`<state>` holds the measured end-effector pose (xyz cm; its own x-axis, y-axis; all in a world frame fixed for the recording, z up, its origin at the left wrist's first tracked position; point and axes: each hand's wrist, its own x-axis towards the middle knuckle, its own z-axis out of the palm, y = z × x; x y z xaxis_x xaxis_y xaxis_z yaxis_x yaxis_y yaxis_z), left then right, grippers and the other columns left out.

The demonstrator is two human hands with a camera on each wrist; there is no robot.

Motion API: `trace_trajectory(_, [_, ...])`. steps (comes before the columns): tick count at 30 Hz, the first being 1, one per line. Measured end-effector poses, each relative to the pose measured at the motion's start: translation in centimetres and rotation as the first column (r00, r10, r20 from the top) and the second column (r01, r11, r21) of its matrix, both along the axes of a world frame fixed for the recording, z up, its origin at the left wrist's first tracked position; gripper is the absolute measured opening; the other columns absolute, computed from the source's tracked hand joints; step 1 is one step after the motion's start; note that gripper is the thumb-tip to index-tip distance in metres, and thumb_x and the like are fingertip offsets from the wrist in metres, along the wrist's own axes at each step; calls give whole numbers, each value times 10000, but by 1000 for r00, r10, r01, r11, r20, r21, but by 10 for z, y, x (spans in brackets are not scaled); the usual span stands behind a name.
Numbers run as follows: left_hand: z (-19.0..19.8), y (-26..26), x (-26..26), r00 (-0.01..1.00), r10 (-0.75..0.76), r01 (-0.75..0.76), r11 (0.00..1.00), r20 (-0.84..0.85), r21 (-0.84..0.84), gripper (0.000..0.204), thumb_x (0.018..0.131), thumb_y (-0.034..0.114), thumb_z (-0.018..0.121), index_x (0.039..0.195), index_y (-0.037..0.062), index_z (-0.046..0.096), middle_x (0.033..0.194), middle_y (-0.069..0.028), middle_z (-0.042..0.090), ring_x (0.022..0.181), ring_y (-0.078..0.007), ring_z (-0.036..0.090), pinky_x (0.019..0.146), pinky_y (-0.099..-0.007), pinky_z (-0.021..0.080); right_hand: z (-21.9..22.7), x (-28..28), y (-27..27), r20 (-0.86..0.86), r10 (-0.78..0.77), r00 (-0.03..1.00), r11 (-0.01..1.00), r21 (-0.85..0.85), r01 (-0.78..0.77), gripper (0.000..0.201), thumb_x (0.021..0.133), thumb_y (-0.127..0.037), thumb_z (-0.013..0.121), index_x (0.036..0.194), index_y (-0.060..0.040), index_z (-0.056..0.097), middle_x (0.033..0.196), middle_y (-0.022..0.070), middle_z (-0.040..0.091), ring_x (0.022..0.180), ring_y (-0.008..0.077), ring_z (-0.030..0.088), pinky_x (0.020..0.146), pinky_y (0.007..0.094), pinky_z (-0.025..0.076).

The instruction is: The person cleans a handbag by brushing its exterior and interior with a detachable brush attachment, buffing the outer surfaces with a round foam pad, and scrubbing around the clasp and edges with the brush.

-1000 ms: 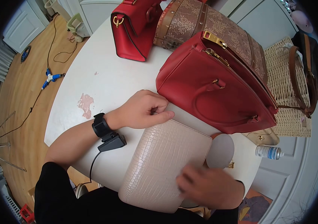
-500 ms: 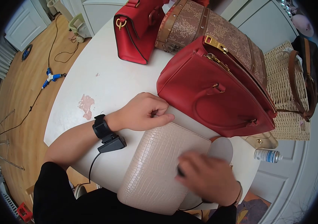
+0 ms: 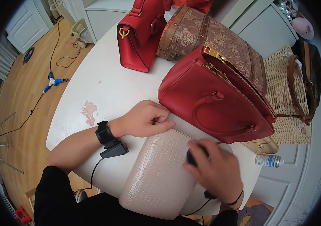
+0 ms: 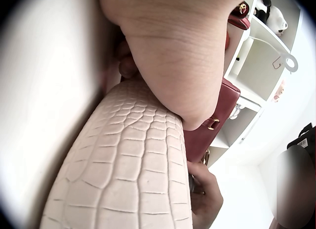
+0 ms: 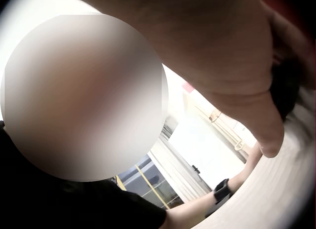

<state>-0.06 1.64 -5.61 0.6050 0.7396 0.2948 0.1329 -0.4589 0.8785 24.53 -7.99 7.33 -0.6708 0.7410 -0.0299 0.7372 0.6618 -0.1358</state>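
Pinching the top corner of the cream crocodile-textured bag [image 3: 153,180], the left hand [image 3: 145,119] sits just in front of the large red handbag [image 3: 183,88], its fingers curled and its thumb along the bag's edge. The cream bag is on the near side of the large red handbag, toward the person, with its patterned face up and its lower end close to the person's dark clothing. The right hand [image 3: 219,169] grasps a small black item [image 3: 195,156] in bent fingers — what exactly it is, the pictures do not make clear — over the upper right part of the cream bag, also on the near side of the large red handbag. Beyond that handbag is a brown case [image 3: 209,39] with a floral pattern and studded bands, and a smaller red bag [image 3: 134,56] stands on its far left. To its right are a woven straw piece [image 3: 277,71] and a dark bag [image 3: 311,71] with brown straps; near its lower right corner are a gold-toned clutch [image 3: 261,146] and a spray can [image 3: 269,161] — all seen in the head view. The white table [image 3: 70,109] reaches out to its left, marked by a pinkish worn patch [image 3: 89,112].
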Motion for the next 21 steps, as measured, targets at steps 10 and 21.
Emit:
trace_trajectory(10, [3, 1, -1, 1000, -4, 4, 1000, -6, 2, 491, 955, 223, 704, 624, 28, 398, 559, -113, 408, 503, -287, 411, 520, -408, 341, -12, 8, -9, -363, 411, 836, 743, -398, -538, 356, 900, -223, 699, 1226, -100, 627, 1078, 62, 586, 823, 187, 679, 637, 308, 572])
trace_trajectory(21, [-2, 4, -5, 996, -42, 40, 999, -76, -24, 439, 1001, 175, 642, 696, 3, 377, 642, -85, 370, 588, -216, 342, 569, -380, 318, 13, 7, -15, 17, 65, 998, 988, -141, -62, 493, 771, -271, 805, 1212, -109, 654, 1039, 31, 586, 833, 154, 685, 642, 299, 559])
